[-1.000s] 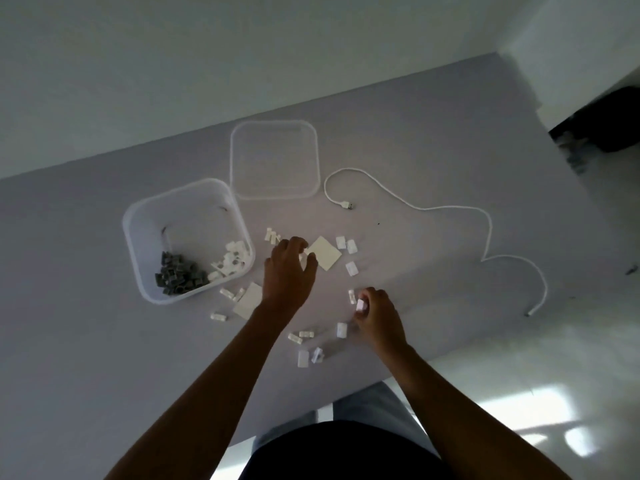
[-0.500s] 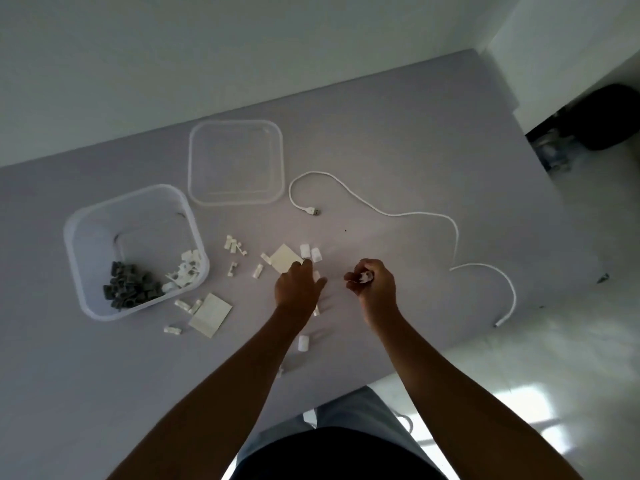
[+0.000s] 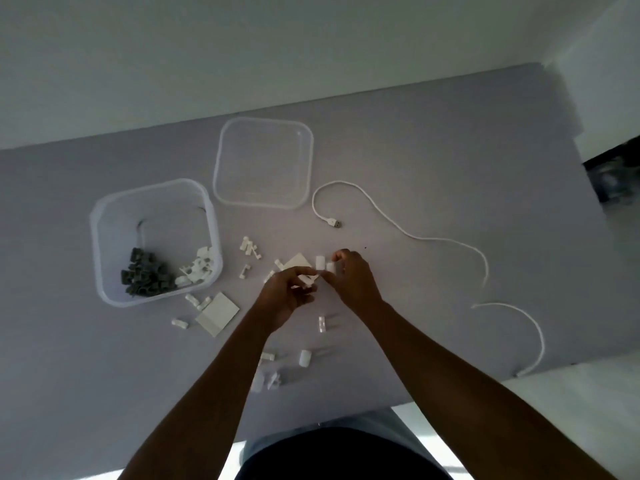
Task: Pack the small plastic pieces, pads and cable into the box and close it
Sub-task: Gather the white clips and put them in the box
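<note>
Both hands have come together since half a second ago, when they were apart over the bench (image 3: 450, 140).

At the far left stands the clear box (image 3: 104, 216), open, with a heap of dark grey pieces (image 3: 143, 277) and some white pieces (image 3: 199, 270) in its near corner. Just right of it, small white pieces (image 3: 249, 249) lie loose on the bench, and a pale square pad (image 3: 218, 314) lies near the box's front corner. Behind them the clear lid (image 3: 263, 168) lies flat, apart from the box.

The left hand (image 3: 282, 296) is curled, its fingers pinching a small white piece (image 3: 306, 279); what else it holds is hard to make out. A second pad (image 3: 297, 262) is partly hidden behind this hand. The right hand (image 3: 353, 282) is curled too and grips a small white piece (image 3: 330, 267) at its fingertips. More white pieces lie near the forearms, some cut off by the left arm.

At the right, the white cable (image 3: 408, 233) snakes loose across the bench to its near edge.
</note>
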Available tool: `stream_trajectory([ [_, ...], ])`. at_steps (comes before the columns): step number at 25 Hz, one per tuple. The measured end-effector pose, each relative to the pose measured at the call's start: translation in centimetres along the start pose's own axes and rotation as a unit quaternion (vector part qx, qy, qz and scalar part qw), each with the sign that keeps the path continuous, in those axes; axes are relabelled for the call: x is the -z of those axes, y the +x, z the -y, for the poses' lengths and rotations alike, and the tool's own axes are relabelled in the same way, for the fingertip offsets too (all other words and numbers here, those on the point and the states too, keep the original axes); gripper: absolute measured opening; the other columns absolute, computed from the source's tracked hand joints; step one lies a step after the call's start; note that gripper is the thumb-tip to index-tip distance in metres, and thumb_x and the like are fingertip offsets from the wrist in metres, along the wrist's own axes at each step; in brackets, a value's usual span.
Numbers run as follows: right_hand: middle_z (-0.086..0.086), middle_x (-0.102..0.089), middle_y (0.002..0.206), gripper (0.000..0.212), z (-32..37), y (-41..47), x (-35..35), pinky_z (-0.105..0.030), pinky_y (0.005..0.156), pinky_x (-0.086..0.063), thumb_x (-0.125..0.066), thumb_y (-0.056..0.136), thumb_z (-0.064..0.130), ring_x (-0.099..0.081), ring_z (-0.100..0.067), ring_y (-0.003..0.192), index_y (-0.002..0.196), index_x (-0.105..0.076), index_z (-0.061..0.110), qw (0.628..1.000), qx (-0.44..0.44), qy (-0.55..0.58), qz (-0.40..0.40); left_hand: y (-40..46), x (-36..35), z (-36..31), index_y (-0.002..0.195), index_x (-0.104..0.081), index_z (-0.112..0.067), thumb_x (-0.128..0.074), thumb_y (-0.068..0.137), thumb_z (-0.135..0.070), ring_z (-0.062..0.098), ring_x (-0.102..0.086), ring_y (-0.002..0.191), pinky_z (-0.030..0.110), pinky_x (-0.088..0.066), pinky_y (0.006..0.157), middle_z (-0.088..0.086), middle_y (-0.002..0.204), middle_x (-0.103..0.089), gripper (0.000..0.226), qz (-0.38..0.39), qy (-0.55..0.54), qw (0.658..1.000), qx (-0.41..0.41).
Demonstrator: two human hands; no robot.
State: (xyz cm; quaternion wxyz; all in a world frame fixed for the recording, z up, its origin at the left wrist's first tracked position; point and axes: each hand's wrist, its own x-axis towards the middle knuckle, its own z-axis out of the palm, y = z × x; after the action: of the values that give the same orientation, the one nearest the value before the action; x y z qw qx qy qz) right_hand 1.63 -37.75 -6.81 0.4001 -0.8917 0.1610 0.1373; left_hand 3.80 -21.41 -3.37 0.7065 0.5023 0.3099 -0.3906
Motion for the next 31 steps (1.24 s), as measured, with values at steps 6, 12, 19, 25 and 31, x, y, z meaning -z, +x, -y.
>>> stream_trajectory([
  [6,-0.017,-0.054,0.104,0.012,-0.7,0.1,-0.9,-0.032,0.074,-0.042,-0.06,0.086,0.009,-0.058,-0.033,0.088,0.097,-0.059,0.003,0.998,0.018,-0.062,0.022,1.8,-0.8,-2.9,0.066,-0.049,-0.009,-0.044,0.075,-0.02,0.015,-0.033,0.043,0.019,-0.024,0.044,0.003,0.052,-0.036,0.016,0.008,0.033,0.999,0.002],
  [12,-0.008,-0.049,0.096,0.019,-3.7,-2.3,-0.3,-0.026,0.067,-0.046,-0.073,0.083,0.008,-0.052,-0.02,0.079,0.088,-0.054,0.008,0.995,0.08,-0.045,-0.033,4.6,-2.4,-1.6,0.083,-0.065,-0.015,-0.074,0.074,-0.053,0.02,-0.059,0.076,0.031,-0.046,0.067,0.003,0.081,-0.065,0.04,-0.195,0.61,0.75,-0.167],
  [19,-0.006,-0.055,0.094,0.019,-4.7,-3.6,-0.1,-0.029,0.069,-0.052,-0.071,0.082,0.005,-0.057,-0.021,0.083,0.089,-0.055,0.011,0.997,0.062,-0.027,-0.039,4.4,-3.5,-0.9,0.086,-0.066,-0.01,-0.068,0.082,-0.039,0.024,-0.062,0.076,0.03,-0.048,0.065,0.006,0.082,-0.066,0.029,-0.158,0.594,0.767,-0.186],
  [25,-0.009,-0.06,0.072,0.007,-2.2,-4.6,1.2,-0.029,0.06,-0.045,-0.066,0.076,0.009,-0.056,-0.019,0.058,0.074,-0.06,0.012,0.898,-0.236,0.371,-0.009,-0.4,-2.7,-3.0,0.063,-0.042,-0.014,-0.04,0.076,-0.01,0.014,-0.016,0.044,0.024,-0.011,0.047,0.003,0.053,-0.029,0.013,0.155,0.218,0.964,-0.007],
  [31,-0.014,-0.054,0.069,0.018,0.4,-9.7,1.2,-0.033,0.059,-0.047,-0.043,0.077,0.005,-0.051,-0.027,0.061,0.07,-0.059,0.007,0.783,-0.271,0.555,0.076,-5.8,0.4,-3.4,0.075,-0.051,-0.009,-0.039,0.073,-0.015,0.012,-0.026,0.048,0.018,-0.016,0.044,0.006,0.071,-0.047,0.014,0.217,0.148,0.965,0.006],
])
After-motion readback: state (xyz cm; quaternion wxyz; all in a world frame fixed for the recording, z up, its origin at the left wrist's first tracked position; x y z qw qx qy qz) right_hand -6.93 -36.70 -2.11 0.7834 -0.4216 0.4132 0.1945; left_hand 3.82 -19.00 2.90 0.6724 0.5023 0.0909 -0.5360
